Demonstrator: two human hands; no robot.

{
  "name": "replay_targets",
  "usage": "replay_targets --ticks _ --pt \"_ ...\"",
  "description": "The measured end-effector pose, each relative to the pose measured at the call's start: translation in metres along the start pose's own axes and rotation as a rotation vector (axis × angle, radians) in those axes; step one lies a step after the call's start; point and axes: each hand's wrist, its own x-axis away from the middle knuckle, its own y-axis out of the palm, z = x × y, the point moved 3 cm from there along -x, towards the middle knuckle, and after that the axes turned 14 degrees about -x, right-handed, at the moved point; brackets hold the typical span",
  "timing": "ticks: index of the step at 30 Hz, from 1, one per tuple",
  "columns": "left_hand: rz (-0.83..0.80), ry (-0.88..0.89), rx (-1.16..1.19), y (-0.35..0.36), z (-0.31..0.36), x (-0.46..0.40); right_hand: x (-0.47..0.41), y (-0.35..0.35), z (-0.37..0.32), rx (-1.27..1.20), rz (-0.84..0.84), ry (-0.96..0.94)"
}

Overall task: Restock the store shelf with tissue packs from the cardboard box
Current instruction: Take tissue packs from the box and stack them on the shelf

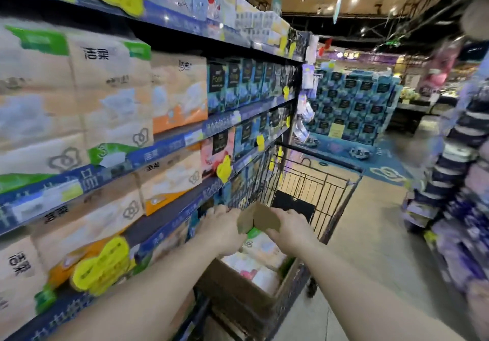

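The store shelf (169, 142) fills the left side from top to bottom, with several blue-edged levels that run away toward the far end of the aisle; it is packed with beige tissue packs (108, 94) carrying green or orange corners, black Chinese characters and a grey cloud-like logo, and further along with dark blue boxes (238, 83) whose writing is too blurred to read. Yellow price tags (102, 264) hang from the shelf edges, their print unreadable. On the right a second display of purple and striped packs (460, 181) narrows the aisle, and bare concrete floor (370, 221) lies open between the two sides. A black wire shopping cart (312, 181) stands just beside the shelf, its far part open. In its near part sits the cardboard box (238, 285), brown, open at the top, with pale tissue packs in the box (262, 258) showing white, pink and a bit of green. The left hand (219, 226) holds the box's raised flap (260, 217) from the shelf side, and the right hand (292, 228) grips the same flap from the aisle side, fingers curled over its edge, the two hands near each other
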Motion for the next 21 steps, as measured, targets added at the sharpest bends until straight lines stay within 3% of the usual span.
replay_targets --ticks 7,11,17,21 --pt "-0.131 -0.039 0.0 0.037 -0.016 -0.117 -0.12 0.033 0.061 -0.039 -0.114 0.081" --pt "-0.227 -0.139 0.117 0.084 -0.022 -0.171 -0.19 0.067 0.098 -0.063 -0.244 0.092" --pt "-0.386 -0.471 0.366 0.197 -0.007 -0.231 -0.292 0.14 0.158 0.007 -0.565 -0.009" --pt "-0.402 -0.686 0.513 0.253 0.022 -0.253 -0.338 0.183 0.188 0.023 -0.729 -0.04"
